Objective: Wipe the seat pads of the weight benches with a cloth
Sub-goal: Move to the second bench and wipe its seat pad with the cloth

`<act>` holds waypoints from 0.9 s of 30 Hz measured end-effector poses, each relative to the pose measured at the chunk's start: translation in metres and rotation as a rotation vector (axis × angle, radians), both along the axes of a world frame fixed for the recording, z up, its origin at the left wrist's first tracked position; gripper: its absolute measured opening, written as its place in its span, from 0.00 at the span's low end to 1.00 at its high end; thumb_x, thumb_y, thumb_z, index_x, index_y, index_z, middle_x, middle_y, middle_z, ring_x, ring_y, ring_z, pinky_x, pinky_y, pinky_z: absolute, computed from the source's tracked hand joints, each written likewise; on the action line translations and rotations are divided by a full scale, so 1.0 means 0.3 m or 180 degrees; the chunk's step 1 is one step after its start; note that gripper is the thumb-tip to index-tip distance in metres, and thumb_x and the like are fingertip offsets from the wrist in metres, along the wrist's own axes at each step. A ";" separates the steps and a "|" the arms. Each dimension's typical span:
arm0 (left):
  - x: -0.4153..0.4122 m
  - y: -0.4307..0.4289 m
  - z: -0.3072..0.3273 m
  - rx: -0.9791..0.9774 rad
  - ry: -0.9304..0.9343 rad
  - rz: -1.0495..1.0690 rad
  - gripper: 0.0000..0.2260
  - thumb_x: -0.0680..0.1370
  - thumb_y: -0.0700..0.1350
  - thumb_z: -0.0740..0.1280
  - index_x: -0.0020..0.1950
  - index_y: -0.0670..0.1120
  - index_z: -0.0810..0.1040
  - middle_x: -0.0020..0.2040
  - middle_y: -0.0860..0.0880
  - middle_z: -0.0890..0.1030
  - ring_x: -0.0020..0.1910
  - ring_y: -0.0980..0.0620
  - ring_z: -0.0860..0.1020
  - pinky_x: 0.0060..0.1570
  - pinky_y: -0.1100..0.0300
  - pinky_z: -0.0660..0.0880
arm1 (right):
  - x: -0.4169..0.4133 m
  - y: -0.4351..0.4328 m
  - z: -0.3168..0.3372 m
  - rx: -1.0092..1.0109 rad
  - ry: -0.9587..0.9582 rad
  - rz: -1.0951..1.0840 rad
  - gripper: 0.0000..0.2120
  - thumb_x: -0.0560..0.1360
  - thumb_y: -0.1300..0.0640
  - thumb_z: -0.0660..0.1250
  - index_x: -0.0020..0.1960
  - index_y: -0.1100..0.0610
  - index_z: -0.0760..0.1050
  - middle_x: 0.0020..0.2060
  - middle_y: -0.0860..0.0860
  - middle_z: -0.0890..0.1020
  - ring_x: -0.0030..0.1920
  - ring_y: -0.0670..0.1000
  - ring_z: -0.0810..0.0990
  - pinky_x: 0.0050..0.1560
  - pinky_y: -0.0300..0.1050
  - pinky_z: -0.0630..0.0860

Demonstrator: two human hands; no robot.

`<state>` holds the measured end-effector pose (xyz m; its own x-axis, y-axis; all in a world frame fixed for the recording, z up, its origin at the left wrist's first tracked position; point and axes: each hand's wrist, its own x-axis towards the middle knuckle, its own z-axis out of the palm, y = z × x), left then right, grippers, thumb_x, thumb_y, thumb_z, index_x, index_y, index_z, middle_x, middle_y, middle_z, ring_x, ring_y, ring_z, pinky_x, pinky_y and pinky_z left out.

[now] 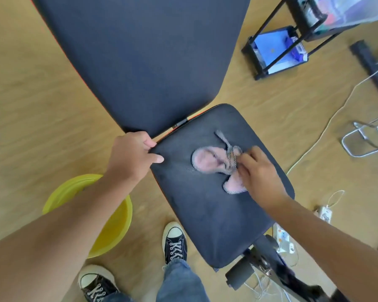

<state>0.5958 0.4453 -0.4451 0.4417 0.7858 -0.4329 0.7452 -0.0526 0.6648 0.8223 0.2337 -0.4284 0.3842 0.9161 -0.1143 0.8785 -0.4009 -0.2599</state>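
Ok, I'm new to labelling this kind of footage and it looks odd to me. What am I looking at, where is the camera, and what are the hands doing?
The camera sits on a person's head, looking down, so you see their own arms and shoes. Below is a weight bench: the long back pad and the smaller seat pad. The right hand presses a pink cloth on the seat pad; the cloth is blurred. The left hand grips the seat pad's corner. A yellow basin stands on the wooden floor.
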 end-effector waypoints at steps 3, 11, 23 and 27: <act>0.007 -0.007 0.011 0.0063 0.0081 -0.0105 0.13 0.66 0.45 0.81 0.47 0.44 0.84 0.42 0.52 0.83 0.43 0.54 0.80 0.37 0.70 0.67 | -0.155 -0.031 -0.007 0.0390 0.0423 -0.1235 0.08 0.76 0.71 0.66 0.42 0.61 0.75 0.41 0.51 0.68 0.38 0.53 0.70 0.39 0.38 0.69; 0.038 -0.027 0.030 -0.0013 0.0154 0.0020 0.14 0.66 0.43 0.81 0.48 0.43 0.84 0.43 0.51 0.82 0.46 0.50 0.81 0.38 0.64 0.70 | -0.361 -0.275 0.009 -0.0232 0.0049 0.1836 0.11 0.77 0.64 0.58 0.53 0.57 0.78 0.45 0.50 0.81 0.40 0.52 0.78 0.42 0.43 0.78; -0.028 0.041 0.096 -0.1588 -0.0024 0.0350 0.12 0.81 0.56 0.62 0.56 0.60 0.84 0.59 0.55 0.81 0.60 0.51 0.78 0.61 0.57 0.71 | -0.460 0.390 0.008 -0.1016 -0.1428 0.3442 0.09 0.66 0.54 0.75 0.46 0.49 0.86 0.47 0.49 0.85 0.54 0.57 0.79 0.51 0.46 0.77; -0.044 -0.015 0.090 -0.1395 -0.0240 0.0306 0.16 0.81 0.54 0.60 0.63 0.54 0.83 0.65 0.54 0.81 0.68 0.50 0.75 0.67 0.55 0.68 | -0.463 0.158 0.044 -0.2063 -0.0853 0.4279 0.07 0.59 0.47 0.79 0.33 0.45 0.83 0.35 0.38 0.80 0.51 0.45 0.76 0.49 0.34 0.74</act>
